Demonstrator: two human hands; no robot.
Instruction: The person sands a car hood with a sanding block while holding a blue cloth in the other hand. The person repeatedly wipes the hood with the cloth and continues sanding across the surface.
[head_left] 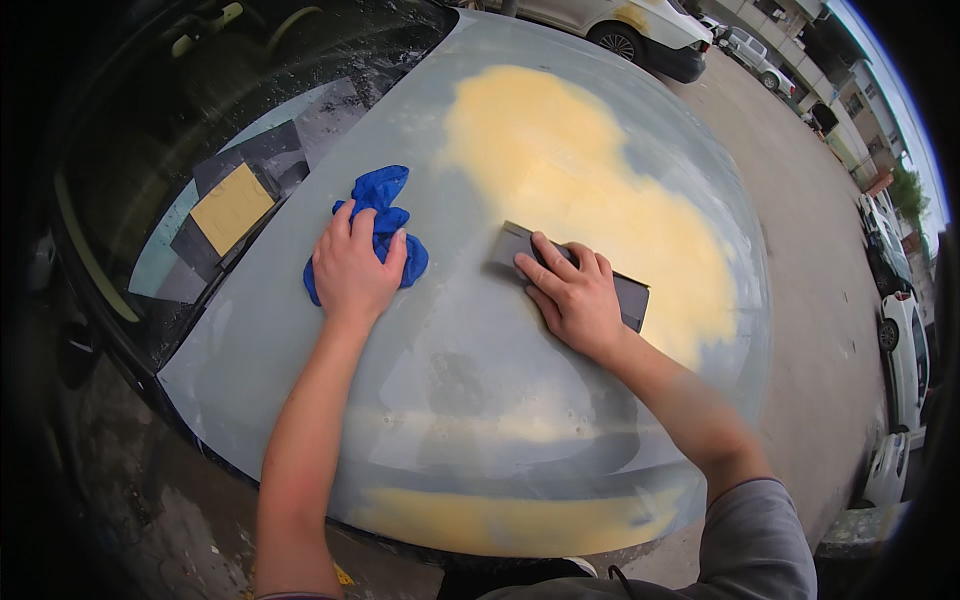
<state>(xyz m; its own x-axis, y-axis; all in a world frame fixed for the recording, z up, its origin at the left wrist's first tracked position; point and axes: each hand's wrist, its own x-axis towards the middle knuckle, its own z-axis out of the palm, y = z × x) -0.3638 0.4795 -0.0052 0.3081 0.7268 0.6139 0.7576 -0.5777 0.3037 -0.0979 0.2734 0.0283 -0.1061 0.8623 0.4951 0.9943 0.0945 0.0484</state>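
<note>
A car hood (250, 385) in grey primer spreads out below me, with a large pale yellow patch (545, 120) over its far and right part. My right hand (580, 300) grips a dark grey sanding block (631, 298), pressed flat on the hood at the patch's near left edge. The block's underside is hidden. To the left, my left hand (355, 268) rests on a crumpled blue cloth (380, 186) with its fingers curled into it. Wet-looking marks show on the primer between my arms.
Sheets of dark sandpaper (205, 262) and a yellow sheet (232, 208) lie on the windshield (110, 180) at the left. Another yellow strip (500, 522) runs along the hood's near edge. A white car (610, 22) stands beyond, and more cars (905, 355) are parked at the right.
</note>
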